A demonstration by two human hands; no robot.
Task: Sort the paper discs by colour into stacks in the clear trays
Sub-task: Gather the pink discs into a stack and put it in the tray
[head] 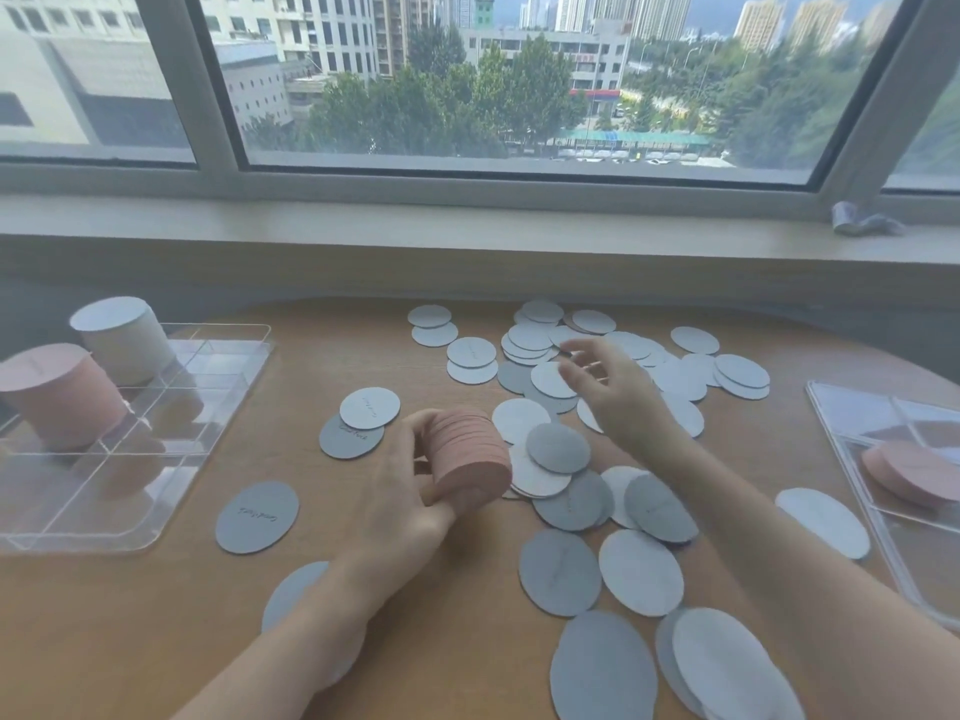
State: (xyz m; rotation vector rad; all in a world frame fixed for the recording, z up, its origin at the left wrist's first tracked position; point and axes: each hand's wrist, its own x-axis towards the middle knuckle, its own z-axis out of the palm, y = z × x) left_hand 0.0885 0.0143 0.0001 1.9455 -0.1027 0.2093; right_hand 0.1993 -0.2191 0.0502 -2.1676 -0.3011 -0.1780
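While gripped edgewise in left hand (410,491) near table (441,662) centre: pink disc stack (467,459). Right hand (608,387), fingers spread, empty, above grey discs (558,446). Probable risk: stack fanning out before left tray (156,459), through loose pinch.

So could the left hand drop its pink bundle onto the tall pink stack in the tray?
Probably yes. The left hand grips the pink bundle, and only bare table lies between it and the pink stack in the left tray.

right tray (883,423): cut by right edge | right hand (618,387): blurred | disc writing: illegible
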